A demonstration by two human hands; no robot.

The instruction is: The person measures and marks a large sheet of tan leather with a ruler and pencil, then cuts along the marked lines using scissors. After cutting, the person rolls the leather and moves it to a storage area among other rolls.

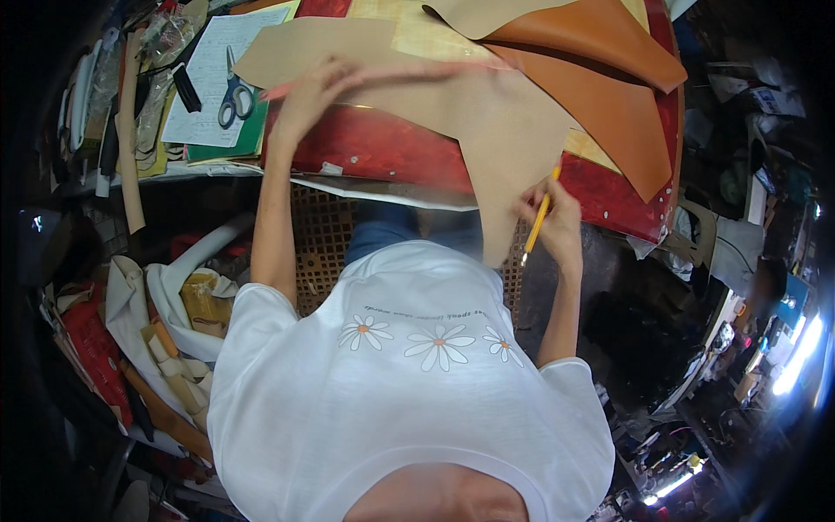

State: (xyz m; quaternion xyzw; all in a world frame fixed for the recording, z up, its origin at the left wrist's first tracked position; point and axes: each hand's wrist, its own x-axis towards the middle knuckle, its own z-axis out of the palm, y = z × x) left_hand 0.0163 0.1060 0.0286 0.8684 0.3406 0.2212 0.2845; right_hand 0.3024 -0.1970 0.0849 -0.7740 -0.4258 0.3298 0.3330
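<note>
A large beige sheet (513, 122), like leather seen from its back, lies over the table and hangs past the front edge toward my lap. Across it runs a long, thin pink strip (417, 71), blurred by motion. My left hand (317, 91) is closed over the strip near its left end, its fingers partly smeared. Beside the hanging part of the sheet, my right hand (557, 213) grips a slim yellow pen (538, 224) held at a slant. Its fingertips are close to the sheet's edge; I cannot tell whether they touch it.
Orange-brown leather (600, 113) lies folded at the table's far right. Blue-handled scissors (235, 100) rest on written papers (196, 122) at the left. The red tabletop (383, 143) shows beneath the sheet. Rolled material (196, 296) is heaped at lower left.
</note>
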